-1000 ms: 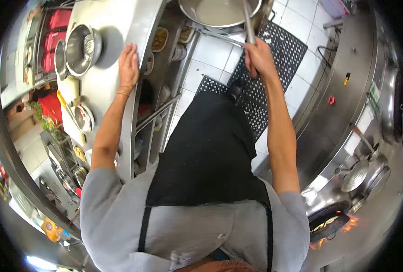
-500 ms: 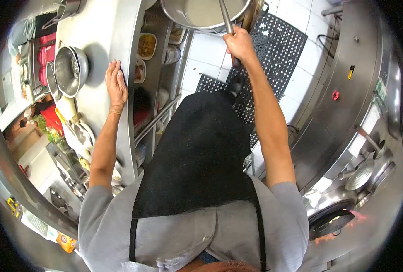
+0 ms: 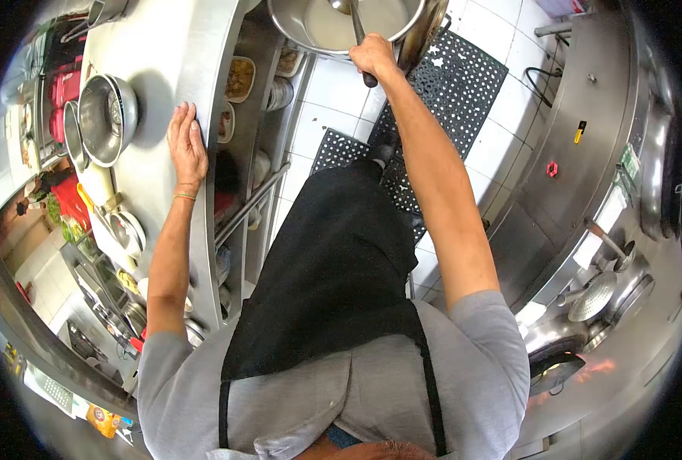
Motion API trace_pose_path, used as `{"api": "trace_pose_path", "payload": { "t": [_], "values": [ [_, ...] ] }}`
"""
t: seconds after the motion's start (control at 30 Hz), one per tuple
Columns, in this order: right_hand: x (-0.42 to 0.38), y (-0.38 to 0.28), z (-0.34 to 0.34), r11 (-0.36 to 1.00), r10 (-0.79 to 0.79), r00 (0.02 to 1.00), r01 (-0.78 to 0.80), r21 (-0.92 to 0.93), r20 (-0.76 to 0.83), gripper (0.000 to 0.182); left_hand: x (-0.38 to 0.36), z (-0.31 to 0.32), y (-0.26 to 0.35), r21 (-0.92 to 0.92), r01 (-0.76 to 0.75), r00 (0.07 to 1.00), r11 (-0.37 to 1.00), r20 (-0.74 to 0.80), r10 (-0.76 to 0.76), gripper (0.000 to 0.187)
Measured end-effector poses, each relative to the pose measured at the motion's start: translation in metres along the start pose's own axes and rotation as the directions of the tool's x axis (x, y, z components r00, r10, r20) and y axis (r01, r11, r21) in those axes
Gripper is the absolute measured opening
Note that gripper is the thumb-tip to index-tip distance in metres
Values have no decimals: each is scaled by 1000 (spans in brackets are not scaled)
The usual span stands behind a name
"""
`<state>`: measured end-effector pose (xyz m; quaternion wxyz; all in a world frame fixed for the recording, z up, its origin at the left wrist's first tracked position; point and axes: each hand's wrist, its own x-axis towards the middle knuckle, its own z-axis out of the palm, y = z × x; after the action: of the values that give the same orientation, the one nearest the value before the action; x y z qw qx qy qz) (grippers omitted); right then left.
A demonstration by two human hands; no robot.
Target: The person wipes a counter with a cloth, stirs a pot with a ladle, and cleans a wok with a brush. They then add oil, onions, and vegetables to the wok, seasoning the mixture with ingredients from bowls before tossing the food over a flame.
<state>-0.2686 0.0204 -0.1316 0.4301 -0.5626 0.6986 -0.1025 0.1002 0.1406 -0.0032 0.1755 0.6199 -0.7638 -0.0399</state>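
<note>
My right hand [image 3: 374,57] grips the long handle of a ladle [image 3: 358,24]. Its metal bowl shows at the top edge, over the pale liquid in a large steel pot [image 3: 277,21]. My left hand [image 3: 187,149] lies flat on the steel counter [image 3: 161,84], fingers slightly apart and holding nothing. To its left on the counter stand metal bowls [image 3: 105,123], one beside another.
Under the counter are shelves with food containers [image 3: 239,79] and a rail [image 3: 250,205]. A perforated black mat [image 3: 463,88] covers part of the tiled floor. On the right is a steel stove front [image 3: 563,138], with a skimmer [image 3: 592,297], pans and a flame.
My right hand has moved left and slightly up with the handle, and the ladle's bowl now shows over the pot. My left hand stays on the counter. The whole view has shifted a little.
</note>
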Motion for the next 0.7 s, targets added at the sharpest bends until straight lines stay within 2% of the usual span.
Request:
{"api": "trace_pose_path", "payload": {
  "t": [0.03,0.17,0.27,0.3,0.37,0.4,0.43,0.5,0.53,0.57,0.67,0.7],
  "values": [
    [-1,-3,-3,997,47,996,-52,55,74,30,0,0,0,23,-7,1000,1000,4,7,33],
    [0,-11,-1,997,70,997,-71,36,35,28,0,0,2,-18,2,1000,1000,-3,-2,33],
    [6,-11,1,985,134,987,-142,96,93,27,1,-3,3,-15,19,999,1000,28,-18,34],
    [12,-7,6,949,159,982,-182,258,105,24,1,-3,3,2,20,999,1000,39,-20,34],
    [23,2,17,796,201,969,-247,553,144,19,0,-3,2,19,18,999,1000,48,-19,34],
    [24,4,14,693,130,963,-259,673,237,13,0,-3,2,19,13,999,1000,45,-14,34],
    [24,5,12,695,128,965,-253,673,230,13,0,-2,2,18,9,999,1000,40,-9,34],
    [15,6,10,248,151,917,-397,884,369,8,0,-1,1,6,0,1000,1000,26,0,34],
    [8,4,8,146,127,910,-410,900,394,8,0,0,0,-3,-5,1000,1000,18,5,34],
    [1,3,6,149,127,913,-405,902,389,8,-1,0,0,-6,-7,1000,1000,13,7,34],
    [-25,0,-7,-38,81,902,-421,906,423,10,-1,3,-1,-31,-5,1000,1000,-1,5,34],
    [-39,-2,-16,-41,81,909,-407,912,409,10,-2,3,-3,-26,-3,1000,1000,2,3,33]
  ]
}}
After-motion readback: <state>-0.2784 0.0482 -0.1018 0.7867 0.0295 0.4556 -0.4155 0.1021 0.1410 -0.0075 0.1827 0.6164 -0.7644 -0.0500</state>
